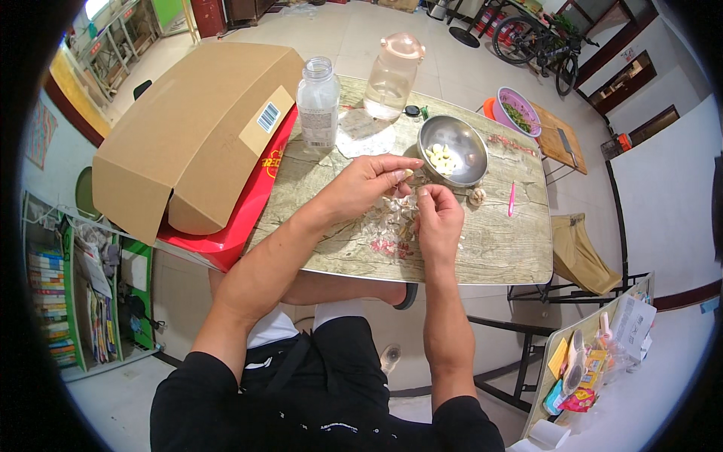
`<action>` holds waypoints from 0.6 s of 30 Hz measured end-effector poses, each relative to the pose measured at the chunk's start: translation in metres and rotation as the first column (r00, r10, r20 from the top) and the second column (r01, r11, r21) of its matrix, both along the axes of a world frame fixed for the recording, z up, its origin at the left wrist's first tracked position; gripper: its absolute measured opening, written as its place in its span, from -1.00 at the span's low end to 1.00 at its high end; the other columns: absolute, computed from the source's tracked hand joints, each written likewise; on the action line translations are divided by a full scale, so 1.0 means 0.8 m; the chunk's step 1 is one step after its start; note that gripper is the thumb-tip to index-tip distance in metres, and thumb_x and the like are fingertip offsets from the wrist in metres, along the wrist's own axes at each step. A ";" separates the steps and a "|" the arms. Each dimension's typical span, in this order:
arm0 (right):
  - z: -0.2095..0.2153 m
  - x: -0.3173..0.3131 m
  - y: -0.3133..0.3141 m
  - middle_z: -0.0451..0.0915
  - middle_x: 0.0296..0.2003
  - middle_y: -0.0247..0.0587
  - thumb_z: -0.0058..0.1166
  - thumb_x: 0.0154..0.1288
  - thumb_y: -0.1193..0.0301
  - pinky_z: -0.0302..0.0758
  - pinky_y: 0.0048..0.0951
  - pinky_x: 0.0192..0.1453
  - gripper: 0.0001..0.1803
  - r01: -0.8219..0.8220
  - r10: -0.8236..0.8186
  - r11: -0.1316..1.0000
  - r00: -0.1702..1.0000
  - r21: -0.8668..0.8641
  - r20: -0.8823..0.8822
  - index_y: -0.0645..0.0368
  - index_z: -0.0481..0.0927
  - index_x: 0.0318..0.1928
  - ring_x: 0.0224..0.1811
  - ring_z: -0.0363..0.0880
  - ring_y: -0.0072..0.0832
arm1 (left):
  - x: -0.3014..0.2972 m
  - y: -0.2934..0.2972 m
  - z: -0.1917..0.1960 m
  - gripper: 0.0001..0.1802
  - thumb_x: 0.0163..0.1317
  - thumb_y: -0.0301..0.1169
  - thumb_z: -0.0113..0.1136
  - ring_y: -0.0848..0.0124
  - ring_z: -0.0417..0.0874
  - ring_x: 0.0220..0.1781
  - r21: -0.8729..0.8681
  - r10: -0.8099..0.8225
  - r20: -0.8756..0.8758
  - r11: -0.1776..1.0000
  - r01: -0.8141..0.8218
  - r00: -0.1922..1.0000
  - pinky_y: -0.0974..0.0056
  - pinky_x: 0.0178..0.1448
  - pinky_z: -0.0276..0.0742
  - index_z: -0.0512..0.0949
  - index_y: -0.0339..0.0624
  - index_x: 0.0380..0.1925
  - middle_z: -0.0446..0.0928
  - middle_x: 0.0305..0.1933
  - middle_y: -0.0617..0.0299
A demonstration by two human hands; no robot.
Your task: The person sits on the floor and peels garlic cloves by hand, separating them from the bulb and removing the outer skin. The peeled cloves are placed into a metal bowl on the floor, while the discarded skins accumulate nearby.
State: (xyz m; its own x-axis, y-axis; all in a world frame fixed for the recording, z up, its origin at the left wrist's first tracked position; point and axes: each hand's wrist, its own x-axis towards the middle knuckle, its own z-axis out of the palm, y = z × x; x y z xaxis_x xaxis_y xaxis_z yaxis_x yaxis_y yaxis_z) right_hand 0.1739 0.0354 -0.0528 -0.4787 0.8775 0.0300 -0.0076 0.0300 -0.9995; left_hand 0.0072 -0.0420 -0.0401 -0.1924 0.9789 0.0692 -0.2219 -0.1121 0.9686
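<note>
**Peeling garlic at the table**

In the middle of the frame, the left hand [369, 181] pinches a garlic clove [407, 175] in its fingers. Just right and lower, the right hand [437, 218] pinches papery garlic skin [398, 202]. The metal bowl [468, 172] sits just beyond, upper right.

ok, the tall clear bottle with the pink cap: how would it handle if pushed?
The bottle stands tall and narrow, so it probably tips rather than slides. It looks only partly filled, so likely light. Its smooth clear wall may be slippery.
</note>
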 end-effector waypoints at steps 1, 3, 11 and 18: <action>-0.005 -0.005 0.000 0.56 -0.43 -0.44 0.16 0.47 0.47 0.36 -0.65 -0.44 -0.87 0.024 -0.023 0.998 0.999 0.052 -0.028 0.31 0.63 -0.18 -0.49 0.43 -0.76 | 0.002 -0.001 0.004 -0.64 0.54 -0.44 0.09 0.58 0.64 -0.11 -0.004 0.007 -0.023 1.000 -0.007 1.000 0.41 0.03 0.61 0.55 -0.29 0.26 0.63 -0.07 0.32; -0.010 -0.007 -0.001 0.59 -0.40 -0.40 0.19 0.44 0.47 0.40 -0.63 -0.40 -0.86 0.040 -0.033 0.991 0.998 0.131 -0.056 0.33 0.65 -0.13 -0.45 0.47 -0.74 | 0.003 -0.002 0.003 -0.68 0.52 -0.44 0.12 0.59 0.63 -0.14 -0.010 0.019 -0.044 1.000 -0.019 0.999 0.42 0.00 0.60 0.57 -0.32 0.19 0.63 -0.09 0.31; 0.001 -0.002 -0.006 0.68 -0.29 -0.26 0.19 0.45 0.53 0.49 -0.62 -0.36 -0.86 -0.004 -0.029 0.910 0.997 0.414 0.075 0.37 0.71 -0.10 -0.42 0.60 -0.66 | 0.002 -0.002 -0.001 -0.78 0.45 -0.47 0.16 0.57 0.65 -0.22 -0.056 0.024 -0.143 0.998 -0.033 0.989 0.43 -0.13 0.59 0.60 -0.39 -0.02 0.68 -0.19 0.23; 0.001 -0.001 -0.005 0.68 -0.36 -0.28 0.21 0.46 0.50 0.48 -0.61 -0.37 -0.85 -0.035 -0.005 0.933 0.994 0.358 0.112 0.38 0.71 -0.13 -0.44 0.60 -0.66 | 0.001 -0.003 -0.004 -0.82 0.42 -0.53 0.17 0.59 0.61 -0.27 -0.061 0.044 -0.224 0.996 -0.059 0.974 0.45 -0.18 0.56 0.63 -0.40 -0.07 0.66 -0.27 0.27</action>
